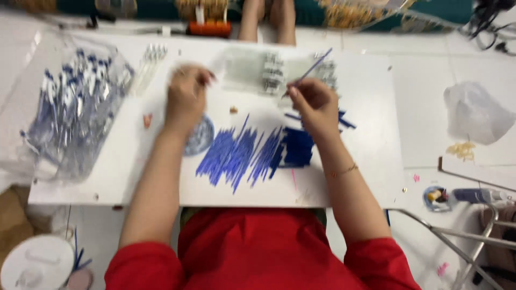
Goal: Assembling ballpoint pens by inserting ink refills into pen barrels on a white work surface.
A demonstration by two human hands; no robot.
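Two hands work over a white bench (365,177), and the person in red sleeves sits at its 6 o'clock edge. The right hand (314,104) is closed in a pinch around one thin blue refill (312,69), which points up toward 1 o'clock from the fingers. The left hand (185,94) is curled with the fingers drawn together near 12 o'clock of the palm; the picture is blurred there, so I cannot tell if it holds something small or nothing.

Between the two forearms, toward 6 o'clock of both hands, lies a spread heap of blue refills (242,153), most of them slanting the same way. A darker blue bundle (296,146) sits at the 3 o'clock side of this heap, just under the right wrist. A round bluish patterned object (201,137) rests partly under the left wrist, touching the heap's 9 o'clock end.

At 12 o'clock of the hands lie clear plastic packets (252,70) with small pale parts inside. At the 9 o'clock end of the bench is a big transparent bag of blue and white pens (70,107). On the floor, at 3 o'clock of the bench, lies a crumpled white plastic bag (475,113).
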